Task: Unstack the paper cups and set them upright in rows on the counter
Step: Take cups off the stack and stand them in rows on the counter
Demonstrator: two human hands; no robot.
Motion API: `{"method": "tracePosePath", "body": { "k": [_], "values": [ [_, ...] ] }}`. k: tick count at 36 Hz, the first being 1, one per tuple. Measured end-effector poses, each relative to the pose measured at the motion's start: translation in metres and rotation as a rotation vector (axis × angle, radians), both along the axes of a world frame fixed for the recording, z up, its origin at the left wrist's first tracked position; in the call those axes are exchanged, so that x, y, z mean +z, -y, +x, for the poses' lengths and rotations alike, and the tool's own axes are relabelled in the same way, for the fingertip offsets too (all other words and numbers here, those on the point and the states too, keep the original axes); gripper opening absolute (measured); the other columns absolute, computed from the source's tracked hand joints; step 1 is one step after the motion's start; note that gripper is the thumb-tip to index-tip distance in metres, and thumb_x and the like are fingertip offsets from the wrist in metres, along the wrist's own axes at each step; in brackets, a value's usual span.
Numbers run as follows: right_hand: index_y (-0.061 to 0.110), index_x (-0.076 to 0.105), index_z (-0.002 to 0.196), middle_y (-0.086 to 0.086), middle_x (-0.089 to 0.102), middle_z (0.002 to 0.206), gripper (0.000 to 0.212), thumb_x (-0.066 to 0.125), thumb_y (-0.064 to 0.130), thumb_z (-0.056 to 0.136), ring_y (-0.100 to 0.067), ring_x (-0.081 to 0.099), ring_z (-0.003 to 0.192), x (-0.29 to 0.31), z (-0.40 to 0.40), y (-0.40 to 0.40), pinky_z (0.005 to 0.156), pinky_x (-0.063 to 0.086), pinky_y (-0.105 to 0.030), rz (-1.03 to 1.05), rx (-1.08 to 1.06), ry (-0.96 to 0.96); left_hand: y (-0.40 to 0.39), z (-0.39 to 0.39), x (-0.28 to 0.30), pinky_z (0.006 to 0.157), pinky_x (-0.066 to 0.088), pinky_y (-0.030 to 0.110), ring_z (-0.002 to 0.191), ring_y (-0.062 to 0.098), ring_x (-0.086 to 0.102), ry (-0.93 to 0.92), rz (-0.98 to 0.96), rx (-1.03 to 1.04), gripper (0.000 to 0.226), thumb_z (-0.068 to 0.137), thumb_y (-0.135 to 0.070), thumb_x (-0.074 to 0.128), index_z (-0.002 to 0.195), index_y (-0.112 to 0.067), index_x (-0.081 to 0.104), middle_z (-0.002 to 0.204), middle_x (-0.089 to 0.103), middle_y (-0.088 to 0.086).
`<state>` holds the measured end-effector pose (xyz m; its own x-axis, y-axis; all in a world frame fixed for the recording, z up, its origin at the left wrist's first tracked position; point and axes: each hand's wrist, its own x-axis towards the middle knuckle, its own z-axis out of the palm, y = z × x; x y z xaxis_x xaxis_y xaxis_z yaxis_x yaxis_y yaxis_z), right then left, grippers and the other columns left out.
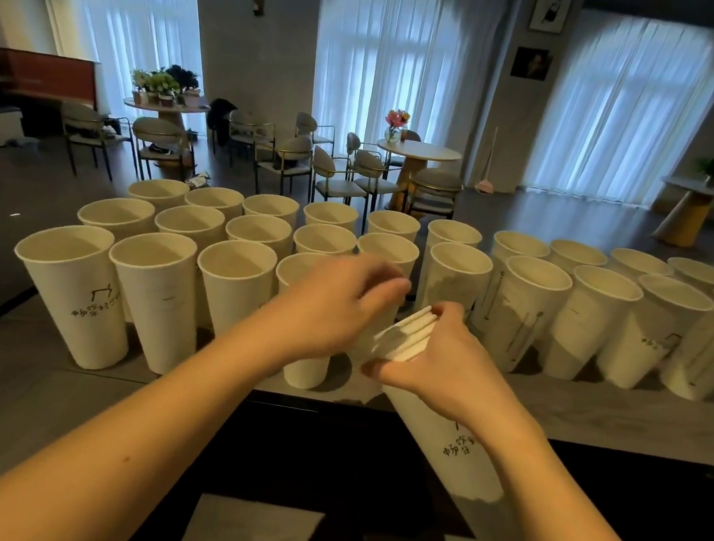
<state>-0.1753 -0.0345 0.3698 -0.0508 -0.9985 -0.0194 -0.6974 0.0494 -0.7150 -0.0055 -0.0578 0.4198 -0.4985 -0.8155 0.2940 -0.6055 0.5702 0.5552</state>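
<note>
Above the counter's [604,412] near edge, the right hand [438,362] gripped the nested stack of paper cups [437,432], rims tilted up-left toward the left hand [340,305], whose curled fingers pinched the top rim [417,322]; the front row [147,284] ended just left.
</note>
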Motion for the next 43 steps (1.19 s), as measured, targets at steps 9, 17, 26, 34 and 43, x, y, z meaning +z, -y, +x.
{"method": "tracePosePath", "body": {
  "k": [9, 17, 26, 34, 43],
  "values": [
    [0.046, 0.039, 0.129, 0.022, 0.059, 0.113, 0.073, 0.086, 0.045, 0.073, 0.001, 0.060, 0.101, 0.005, -0.031, -0.020, 0.086, 0.054, -0.027, -0.081, 0.241, 0.094, -0.015, -0.027, -0.015, 0.069, 0.043, 0.023, 0.065, 0.001, 0.061, -0.232, 0.620, -0.121, 0.027, 0.100, -0.028, 0.051, 0.090, -0.015, 0.072, 0.071, 0.070, -0.008],
    [0.049, 0.032, 0.139, 0.020, 0.059, 0.118, 0.083, 0.082, 0.053, 0.074, -0.002, 0.061, 0.104, -0.008, -0.066, -0.022, 0.091, 0.057, -0.037, -0.139, 0.312, 0.011, -0.022, -0.050, -0.014, 0.076, 0.045, 0.024, 0.077, 0.000, 0.066, -0.216, 0.537, 0.006, 0.017, 0.091, -0.028, 0.065, 0.095, -0.019, 0.079, 0.085, 0.077, -0.006],
    [0.047, 0.032, 0.138, 0.017, 0.058, 0.118, 0.087, 0.083, 0.059, 0.069, -0.003, 0.060, 0.101, -0.011, -0.107, -0.015, 0.087, 0.057, -0.035, -0.159, 0.330, 0.004, -0.029, -0.077, -0.003, 0.064, 0.051, 0.028, 0.074, 0.008, 0.064, -0.309, 0.281, 0.255, 0.010, 0.078, -0.029, 0.079, 0.085, -0.027, 0.072, 0.081, 0.072, -0.004],
    [0.037, 0.018, 0.155, 0.004, 0.047, 0.138, 0.112, 0.081, 0.065, 0.068, -0.014, 0.047, 0.114, -0.033, -0.151, -0.005, 0.098, 0.050, -0.039, 0.071, 0.183, -0.221, -0.009, -0.076, -0.016, 0.079, 0.053, 0.038, 0.087, 0.019, 0.064, 0.121, -0.328, 0.318, 0.022, 0.084, -0.033, 0.070, 0.097, -0.016, 0.063, 0.093, 0.068, -0.001],
    [0.038, 0.016, 0.155, 0.004, 0.045, 0.141, 0.109, 0.079, 0.066, 0.070, -0.013, 0.044, 0.117, -0.037, -0.157, -0.006, 0.101, 0.049, -0.040, 0.044, 0.210, -0.155, 0.018, -0.085, -0.048, 0.087, 0.045, 0.037, 0.098, 0.026, 0.063, 0.510, -0.410, 0.340, 0.029, 0.084, -0.038, 0.070, 0.104, -0.017, 0.063, 0.102, 0.070, 0.006]
  ]
}}
